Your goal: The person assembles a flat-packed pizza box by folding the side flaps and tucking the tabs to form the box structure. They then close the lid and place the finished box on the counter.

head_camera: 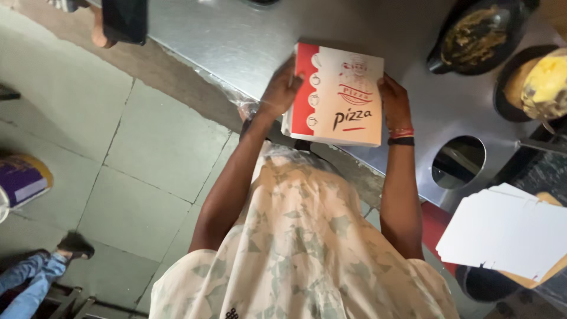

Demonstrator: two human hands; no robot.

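Cardboard box [338,94], flat, square, white-red, on steel counter [236,41]; our left hand [282,90] and right hand [394,103] clasp its sides.

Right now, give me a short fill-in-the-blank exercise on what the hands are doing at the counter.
1. Both hands grip a white and red ____ box.
2. The box sits on a ____ counter.
3. A wristband shows on the ____ hand; the other hand holds the red edge.
4. The hole in the counter is ____ in shape.

Missing words: pizza; metal; right; round

Food stall or takeaway kitchen: steel counter [236,41], pans of cooked food [478,35], pizza box [339,94], flat box blanks [508,230].
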